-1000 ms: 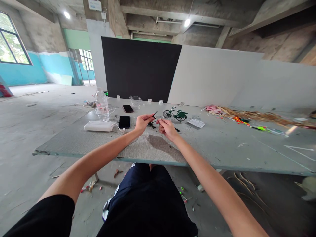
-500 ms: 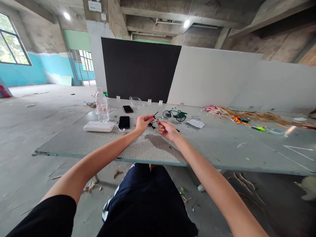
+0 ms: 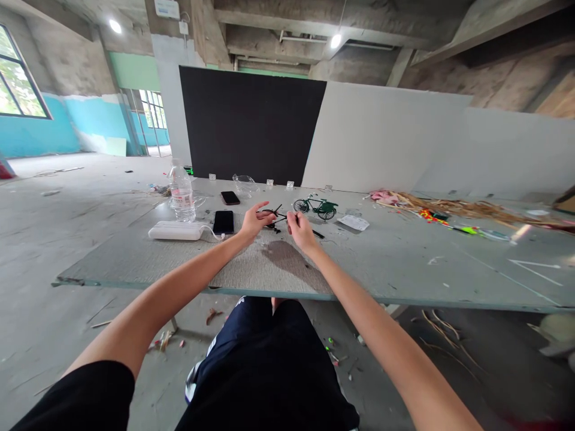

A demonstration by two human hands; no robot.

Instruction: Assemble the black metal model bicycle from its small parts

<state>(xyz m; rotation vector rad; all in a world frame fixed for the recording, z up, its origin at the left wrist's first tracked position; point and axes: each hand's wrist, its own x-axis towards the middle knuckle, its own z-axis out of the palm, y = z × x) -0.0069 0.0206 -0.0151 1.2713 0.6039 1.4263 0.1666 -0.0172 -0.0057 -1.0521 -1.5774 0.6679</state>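
Above the table, my right hand (image 3: 300, 230) is closed in a pinch on a small dark frame of thin bars (image 3: 281, 215), which looks like a model bicycle frame. To its left, my left hand (image 3: 255, 222) has its fingers spread apart against the frame's left end; a dark curved piece shows between them. Small black parts (image 3: 277, 230) lie on the table just under the hands. A green model bicycle (image 3: 315, 207) stands upright behind my right hand. A short black stick-like piece (image 3: 318, 234) rests to the right of that hand.
On the left of the table (image 3: 135, 263) are a clear water bottle (image 3: 182, 194), a white power strip (image 3: 175, 231) and two phones, the nearer one (image 3: 223, 222) beside a white cable. A paper slip (image 3: 353, 222) lies right of the bicycle. Brown strips (image 3: 449, 206) lie along the right back.
My left hand's fingers have spread from a pinch on the dark frame. My right hand still pinches it and has turned more upright. The view has shifted slightly.
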